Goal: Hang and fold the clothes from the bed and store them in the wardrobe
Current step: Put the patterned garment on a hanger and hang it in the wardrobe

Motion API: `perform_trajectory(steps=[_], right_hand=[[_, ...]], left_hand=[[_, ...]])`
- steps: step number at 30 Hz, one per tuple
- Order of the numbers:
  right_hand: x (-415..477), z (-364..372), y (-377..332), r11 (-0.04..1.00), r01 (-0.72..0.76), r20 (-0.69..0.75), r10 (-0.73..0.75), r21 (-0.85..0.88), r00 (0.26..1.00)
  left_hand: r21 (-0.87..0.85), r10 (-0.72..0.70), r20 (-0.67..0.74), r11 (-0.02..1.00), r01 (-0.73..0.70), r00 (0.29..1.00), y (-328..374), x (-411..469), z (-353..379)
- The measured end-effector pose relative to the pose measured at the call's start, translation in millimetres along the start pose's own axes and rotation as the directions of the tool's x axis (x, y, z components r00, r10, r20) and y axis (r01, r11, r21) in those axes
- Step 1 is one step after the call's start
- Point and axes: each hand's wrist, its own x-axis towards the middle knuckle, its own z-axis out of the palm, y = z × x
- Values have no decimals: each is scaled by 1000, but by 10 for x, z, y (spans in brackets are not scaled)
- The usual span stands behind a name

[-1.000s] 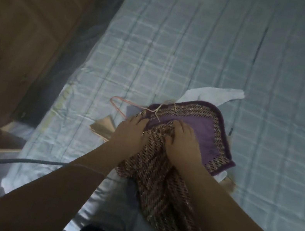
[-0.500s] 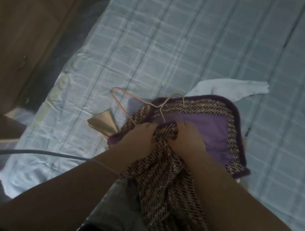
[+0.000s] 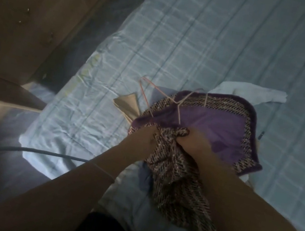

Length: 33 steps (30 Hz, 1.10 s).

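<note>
Tweed garment (image 3: 174,182) runs lengthwise toward viewer, hanger (image 3: 163,95) far end.

Dim, cool-toned frame, low contrast, visible noise. Brightest patch: pale bedsheet (image 3: 210,50) above the right hand (image 3: 193,143). Both forearms read dark and underexposed below the hands. Left of the left hand (image 3: 139,141), the wooden wardrobe (image 3: 35,3) sinks into brown shadow. Motion blur softens the woven garment (image 3: 179,191) below the hands. Wide-angle bending skews the sheet's lines toward the edges.
</note>
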Motion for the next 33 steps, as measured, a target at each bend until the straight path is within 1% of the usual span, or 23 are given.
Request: perform_trajectory(steps=[2,3,5,7,8,9,11,13,15,18,20,23,25,28,30,33], right_hand=[[-205,113,-47,988,65,-49,-59,141,997],[-321,161,-84,981,82,-57,-74,175,996],[-559,266,-139,966,88,-58,-76,244,995],[-810,394,-174,932,93,-65,-75,351,995],[-932,461,-181,914,101,-74,-78,392,994],[-1055,525,-182,896,111,-82,-83,431,993],[-1261,646,-172,853,161,-97,-130,497,987],[-1427,759,-167,806,246,-97,-231,538,968],[-1560,870,-164,767,306,-63,-330,563,942],[-1679,999,-146,771,331,25,-409,544,912],[-1766,1036,-124,773,348,75,-452,530,889],[-1934,1019,-70,784,348,150,-482,513,863],[-2021,1001,-26,774,314,213,-493,550,843],[-2081,989,19,747,147,319,-442,648,838],[-2082,1018,57,736,120,355,-454,666,817],[-2049,1115,85,715,50,403,-449,697,797]], left_hand=[[-96,-36,-41,995,32,999,23,-134,-56],[-144,-59,-41,988,53,997,42,-200,-87],[-268,-142,-5,954,135,990,93,-321,-145],[-384,-175,35,906,175,984,122,-422,-187],[-426,-154,48,891,159,987,129,-475,-208],[-465,-103,61,877,120,993,126,-526,-218],[-535,-26,88,842,69,996,91,-645,-179],[-557,-48,91,826,91,995,29,-782,-79],[-558,-118,27,822,113,993,-27,-962,49],[-570,-203,-94,814,115,975,-112,-1251,201],[-597,-287,-154,790,142,945,-95,-1465,267],[-615,-389,-222,767,181,894,10,-1739,352],[-699,-411,-179,692,178,894,71,-1865,393],[-809,-424,-92,559,180,901,141,-2019,462],[-845,-452,-77,502,182,889,149,-2077,525],[-843,-476,-78,501,197,876,81,-2117,569]])
